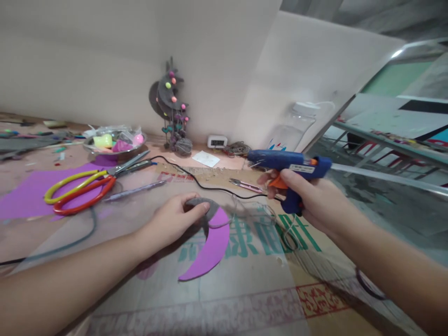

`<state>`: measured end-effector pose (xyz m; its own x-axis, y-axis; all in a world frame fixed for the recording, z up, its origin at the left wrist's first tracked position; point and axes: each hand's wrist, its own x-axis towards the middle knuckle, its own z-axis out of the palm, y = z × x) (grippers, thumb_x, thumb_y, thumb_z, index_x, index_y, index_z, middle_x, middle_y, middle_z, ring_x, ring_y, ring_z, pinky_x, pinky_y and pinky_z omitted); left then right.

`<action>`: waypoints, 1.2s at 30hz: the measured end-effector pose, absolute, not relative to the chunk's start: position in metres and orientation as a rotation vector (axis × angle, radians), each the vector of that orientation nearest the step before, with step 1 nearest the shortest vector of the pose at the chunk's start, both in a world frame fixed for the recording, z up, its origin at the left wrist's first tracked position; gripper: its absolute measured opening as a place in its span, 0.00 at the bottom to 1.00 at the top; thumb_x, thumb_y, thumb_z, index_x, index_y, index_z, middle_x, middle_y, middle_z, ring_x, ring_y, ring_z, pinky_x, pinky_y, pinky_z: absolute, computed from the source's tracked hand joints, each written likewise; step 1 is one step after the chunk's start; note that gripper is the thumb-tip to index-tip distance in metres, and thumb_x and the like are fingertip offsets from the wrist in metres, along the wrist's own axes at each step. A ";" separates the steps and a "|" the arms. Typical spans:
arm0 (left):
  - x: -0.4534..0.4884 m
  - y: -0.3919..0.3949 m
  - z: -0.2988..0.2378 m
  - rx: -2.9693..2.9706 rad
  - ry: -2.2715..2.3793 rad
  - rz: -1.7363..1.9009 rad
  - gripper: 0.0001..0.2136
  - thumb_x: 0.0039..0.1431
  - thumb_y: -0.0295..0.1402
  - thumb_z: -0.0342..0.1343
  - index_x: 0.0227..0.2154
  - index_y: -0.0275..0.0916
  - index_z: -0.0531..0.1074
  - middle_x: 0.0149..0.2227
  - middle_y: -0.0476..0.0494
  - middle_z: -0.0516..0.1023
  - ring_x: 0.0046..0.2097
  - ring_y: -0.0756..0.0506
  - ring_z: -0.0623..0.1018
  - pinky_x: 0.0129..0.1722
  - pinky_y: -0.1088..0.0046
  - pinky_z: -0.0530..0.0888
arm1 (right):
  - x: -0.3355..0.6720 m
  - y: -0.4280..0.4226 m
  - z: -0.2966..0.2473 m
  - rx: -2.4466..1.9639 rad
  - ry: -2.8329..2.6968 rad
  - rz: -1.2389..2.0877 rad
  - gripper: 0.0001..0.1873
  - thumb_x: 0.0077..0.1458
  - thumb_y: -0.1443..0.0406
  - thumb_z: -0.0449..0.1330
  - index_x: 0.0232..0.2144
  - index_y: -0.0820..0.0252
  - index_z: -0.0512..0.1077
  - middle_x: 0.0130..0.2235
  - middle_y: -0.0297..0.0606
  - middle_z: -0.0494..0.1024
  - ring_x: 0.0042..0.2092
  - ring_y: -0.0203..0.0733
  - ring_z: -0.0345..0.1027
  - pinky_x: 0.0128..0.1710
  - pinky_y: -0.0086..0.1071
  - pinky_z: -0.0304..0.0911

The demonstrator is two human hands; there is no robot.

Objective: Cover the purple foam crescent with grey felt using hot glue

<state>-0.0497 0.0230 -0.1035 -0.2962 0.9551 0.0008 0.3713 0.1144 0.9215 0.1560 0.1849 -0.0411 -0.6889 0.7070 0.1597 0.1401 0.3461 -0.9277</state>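
Observation:
My left hand (175, 215) pinches the grey upper end of a crescent moon cutout (217, 238), thumb on top. The rest of the crescent is purple, and a grey strand crosses it near the grey part. In my right hand (308, 191) is a blue hot glue gun (276, 159), raised above the table with its nozzle pointing left. My fingers wrap its handle near the orange trigger, and a clear glue stick sticks out of its back. Loose grey yarn (292, 233) lies below the gun.
Scissors (80, 189) with yellow and red handles lie on purple sheet (24, 191) at left. Behind are a bowl of pompoms (117, 144), a decorated grey moon hanging (171, 100), a small clock (217, 141) and a clear bottle (294, 126). Thread snips (245, 185) and a black cord (210, 187) lie mid-table.

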 end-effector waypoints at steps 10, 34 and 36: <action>-0.049 0.022 -0.108 1.302 1.764 1.194 0.13 0.56 0.43 0.49 0.23 0.39 0.65 0.21 0.53 0.67 0.27 0.49 0.69 0.26 0.75 0.64 | 0.064 0.242 -0.024 -0.810 -2.448 0.726 0.19 0.48 0.52 0.62 0.36 0.61 0.75 0.30 0.38 0.77 0.32 0.41 0.70 0.31 0.31 0.65; -0.050 0.023 -0.110 1.286 1.740 1.153 0.14 0.57 0.44 0.48 0.23 0.39 0.62 0.21 0.54 0.63 0.26 0.50 0.66 0.25 0.76 0.61 | 0.038 0.301 -0.098 -0.948 -2.526 0.605 0.14 0.57 0.61 0.57 0.43 0.65 0.70 0.44 0.41 0.75 0.43 0.41 0.70 0.45 0.40 0.65; -0.050 0.023 -0.110 1.276 1.734 1.167 0.14 0.57 0.44 0.48 0.23 0.39 0.62 0.21 0.54 0.64 0.26 0.50 0.66 0.26 0.75 0.62 | 0.045 0.297 -0.097 -0.944 -2.483 0.550 0.14 0.56 0.61 0.58 0.42 0.65 0.71 0.43 0.44 0.76 0.44 0.44 0.70 0.46 0.39 0.64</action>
